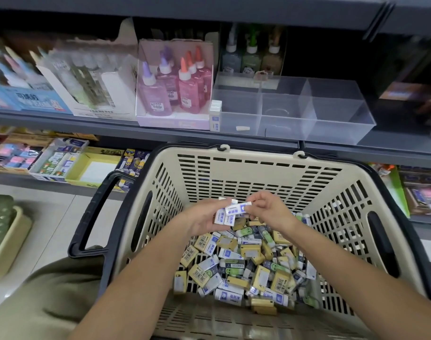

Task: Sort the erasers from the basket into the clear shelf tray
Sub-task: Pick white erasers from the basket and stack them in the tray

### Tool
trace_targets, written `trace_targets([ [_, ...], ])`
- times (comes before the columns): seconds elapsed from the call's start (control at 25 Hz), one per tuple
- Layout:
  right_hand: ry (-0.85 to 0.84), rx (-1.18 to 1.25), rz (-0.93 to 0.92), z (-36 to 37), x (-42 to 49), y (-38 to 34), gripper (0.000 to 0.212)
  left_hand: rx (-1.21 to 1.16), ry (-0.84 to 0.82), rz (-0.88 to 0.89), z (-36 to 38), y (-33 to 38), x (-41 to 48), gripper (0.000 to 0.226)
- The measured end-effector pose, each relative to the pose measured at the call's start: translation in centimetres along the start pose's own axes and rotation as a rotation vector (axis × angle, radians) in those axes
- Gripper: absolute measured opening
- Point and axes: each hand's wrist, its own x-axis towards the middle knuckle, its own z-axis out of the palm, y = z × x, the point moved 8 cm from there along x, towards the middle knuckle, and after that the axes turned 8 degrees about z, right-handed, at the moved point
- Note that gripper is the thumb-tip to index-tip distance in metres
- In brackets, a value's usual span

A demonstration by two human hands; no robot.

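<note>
- Basket point(258, 158) of beige plastic, loose erasers point(246, 266) heaped across its floor
- Left hand point(199, 218) grips a few white erasers point(224, 219)
- Right hand point(268, 212) pinches one more eraser point(242, 206)

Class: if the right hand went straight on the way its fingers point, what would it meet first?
Probably the white erasers gripped in the left hand; the right hand pinches one eraser beside them.
</note>
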Motion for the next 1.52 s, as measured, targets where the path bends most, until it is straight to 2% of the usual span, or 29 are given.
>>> trace_targets([
  [0.16, -0.007, 0.084, -0.057, 0.2, 0.2, -1.0, 0.019, 0.013, -0.164, 0.027, 1.3, -0.1, -0.4, 0.043],
  [0.24, -0.045, 0.132, -0.08, 0.8, 0.4, -1.3, 0.017, 0.018, -0.149, 0.053, 1.2, 0.0, -0.3, 0.04],
  [0.32, -0.025, 0.127, -0.056, 0.9, 1.1, -0.9, 0.017, 0.001, -0.044, 0.069, -0.1, 0.2, -0.1, 0.034],
  [0.48, 0.148, -0.364, -0.041, 0.3, 3.1, 0.5, 0.021, -0.13, 0.174, 0.067, -4.1, 0.0, -0.2, 0.026],
  [0.68, 0.112, -0.847, -0.049, 3.7, 4.9, 1.7, 0.033, -0.142, 0.218, 0.033, -5.1, -0.7, -0.1, 0.026],
  [1.0, 0.181, -1.112, 0.027, 2.9, 6.0, 3.8, 0.029, -0.141, 0.239, 0.017, -5.4, -1.2, 0.6, 0.029],
  [1.24, 0.126, -0.929, 0.031, 2.2, 5.8, 4.7, 0.005, -0.115, 0.209, -0.001, -5.0, -1.3, 0.6, 0.031],
  [1.4, 0.116, -0.679, -0.034, 1.0, 4.6, 3.5, 0.012, -0.131, 0.21, 0.01, -5.0, -1.2, 0.7, 0.029],
  [1.52, 0.039, -0.368, -0.043, 0.4, 3.1, 1.7, 0.014, -0.127, 0.184, -0.003, -4.5, -1.1, 0.6, 0.019],
])
